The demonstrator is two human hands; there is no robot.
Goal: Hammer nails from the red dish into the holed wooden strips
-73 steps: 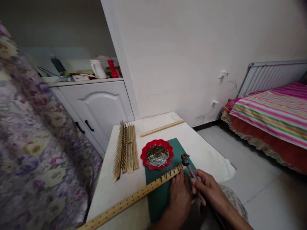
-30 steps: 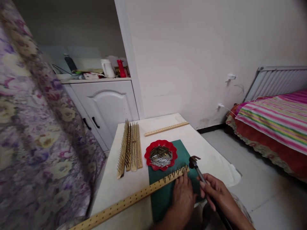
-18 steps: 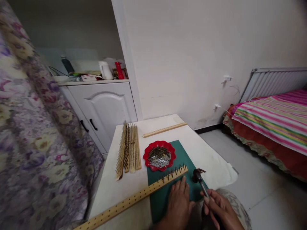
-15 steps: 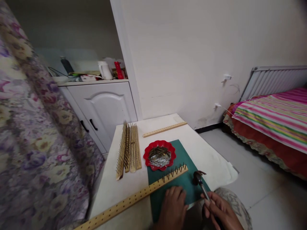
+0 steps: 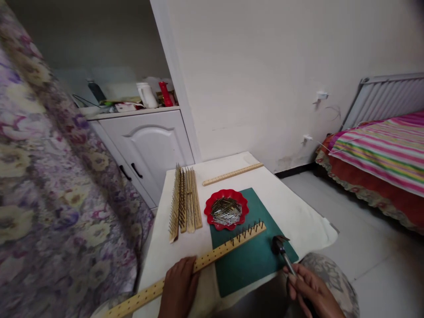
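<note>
A long wooden strip point(image 5: 212, 255) with rows of holes lies slantwise over the green mat point(image 5: 247, 271). Dark nails point(image 5: 249, 230) stand up in its far right end. My left hand point(image 5: 179, 282) is closed over the strip left of the mat, its fingers across the wood. In my right hand point(image 5: 306, 285) is a claw hammer point(image 5: 285, 256), gripped by its handle, the head just above the mat's right edge. A red scalloped bowl point(image 5: 243, 206) full of loose nails point(image 5: 227, 211) sits at the back of the mat.
Several nail-studded strips point(image 5: 190, 201) lie side by side at the table's left. Another strip point(image 5: 233, 174) lies near the back edge of the white table point(image 5: 281, 198). A flowered curtain point(image 5: 66, 176) hangs at left, a cabinet point(image 5: 155, 150) stands behind, and a bed point(image 5: 380, 150) is at right.
My left hand has moved left from over the mat onto the wooden strip. The hammer stays in my right hand near the mat's edge. The view has shifted slightly.
</note>
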